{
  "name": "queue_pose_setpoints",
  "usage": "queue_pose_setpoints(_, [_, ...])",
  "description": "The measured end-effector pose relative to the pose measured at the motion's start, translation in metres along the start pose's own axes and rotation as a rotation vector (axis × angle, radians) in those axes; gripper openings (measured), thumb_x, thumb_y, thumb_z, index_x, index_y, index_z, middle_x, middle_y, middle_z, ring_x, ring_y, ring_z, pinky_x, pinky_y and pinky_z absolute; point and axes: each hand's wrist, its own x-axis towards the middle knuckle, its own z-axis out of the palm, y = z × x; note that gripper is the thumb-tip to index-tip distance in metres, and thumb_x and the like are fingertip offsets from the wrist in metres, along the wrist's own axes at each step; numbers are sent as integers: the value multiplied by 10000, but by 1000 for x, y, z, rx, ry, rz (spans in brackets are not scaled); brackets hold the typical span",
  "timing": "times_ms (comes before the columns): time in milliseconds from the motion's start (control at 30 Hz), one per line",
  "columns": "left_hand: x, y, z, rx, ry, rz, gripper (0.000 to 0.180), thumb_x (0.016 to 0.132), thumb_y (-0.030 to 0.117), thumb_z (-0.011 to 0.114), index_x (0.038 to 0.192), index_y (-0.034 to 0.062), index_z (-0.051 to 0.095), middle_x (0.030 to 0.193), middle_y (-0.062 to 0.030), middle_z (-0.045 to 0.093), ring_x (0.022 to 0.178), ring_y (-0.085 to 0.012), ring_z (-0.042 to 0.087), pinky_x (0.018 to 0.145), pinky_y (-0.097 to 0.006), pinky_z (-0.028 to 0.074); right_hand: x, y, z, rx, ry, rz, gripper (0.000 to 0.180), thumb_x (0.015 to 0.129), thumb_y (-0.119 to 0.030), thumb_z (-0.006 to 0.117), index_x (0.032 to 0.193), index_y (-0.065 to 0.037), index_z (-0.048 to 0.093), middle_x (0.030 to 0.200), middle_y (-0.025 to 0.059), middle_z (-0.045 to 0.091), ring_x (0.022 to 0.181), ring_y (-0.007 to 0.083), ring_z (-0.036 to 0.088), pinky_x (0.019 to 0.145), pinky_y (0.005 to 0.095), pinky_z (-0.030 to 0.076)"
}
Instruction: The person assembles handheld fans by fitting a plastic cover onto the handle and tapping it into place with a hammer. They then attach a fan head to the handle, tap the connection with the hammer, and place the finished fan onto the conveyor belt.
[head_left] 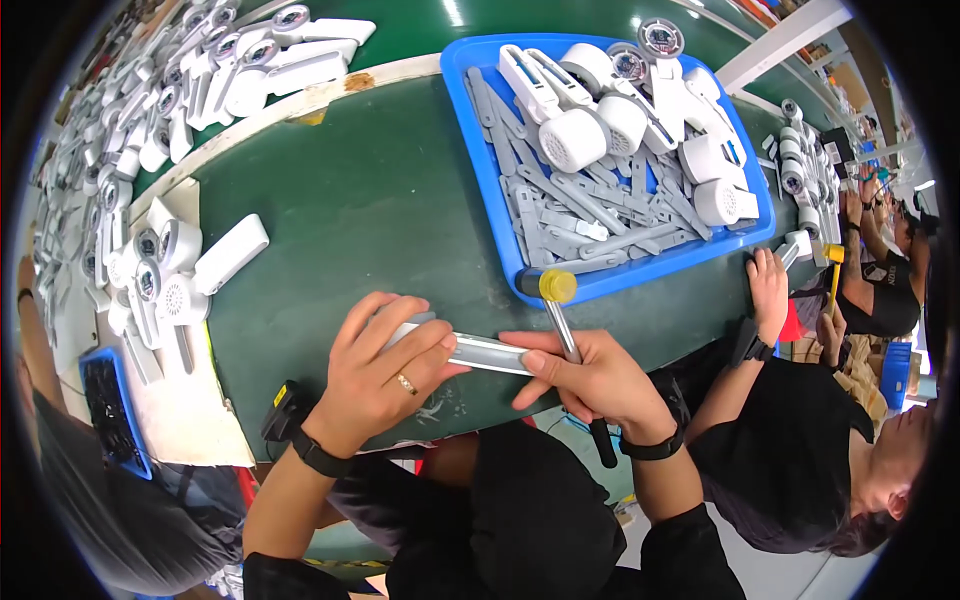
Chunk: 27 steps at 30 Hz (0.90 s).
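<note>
My left hand [385, 370] is closed round one end of a long white handle-shaped part [488, 352] with a grey strip along it; the fingers cover that end. Against its other end press the thumb and fingers of my right hand [600, 375]. The same right hand also grips a small mallet [563, 325] with a metal shaft, a yellow face and a dark grip. The mallet's head [548, 286] points up by the near rim of a blue tray [515, 255]. Both hands are low over the green tabletop [330, 220].
The tray holds several grey strips [580, 205] and white round-headed devices [575, 138]. More white devices [165, 270] lie on cardboard at left and in a heap [190, 85] beyond a ledge. A co-worker's hand [768, 290] rests at the right; another person holds a yellow-headed mallet [834, 265].
</note>
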Motion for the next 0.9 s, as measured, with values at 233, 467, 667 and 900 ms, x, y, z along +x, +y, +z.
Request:
queue_pose_setpoints(233, [-4,3,5,8,19,5,394,701,178,910,996,58,680,1034,-36,721,1012,-323,670,847,-500,553,-4,4,6,22,39,-26,413,1065,-277,647,1423,-72,653,832,65,782,421,50,474,420,224,392])
queue_pose_setpoints(467, [-6,2,4,-6,15,4,440,674,162,920,1026,64,675,1036,-51,709,1026,-343,659,870,-509,543,-11,37,10,-55,264,-297,344,1054,-258,666,1339,-70,710,807,-1,679,547,49,499,520,234,410])
queue_pose_setpoints(667, [-6,3,7,-20,58,-1,439,685,138,922,1041,69,673,1052,-56,720,1052,-347,660,907,-515,531,-9,52,14,-329,496,-726,306,939,-114,795,1236,-52,757,1085,50,681,652,57,570,550,225,434])
queue_pose_setpoints(900, [-6,4,7,-64,88,-38,513,694,151,924,1145,67,695,1083,-79,726,1087,-337,663,962,-502,522,-12,47,28,-416,618,-802,251,903,-78,818,1138,-6,768,957,47,732,712,59,601,590,251,471])
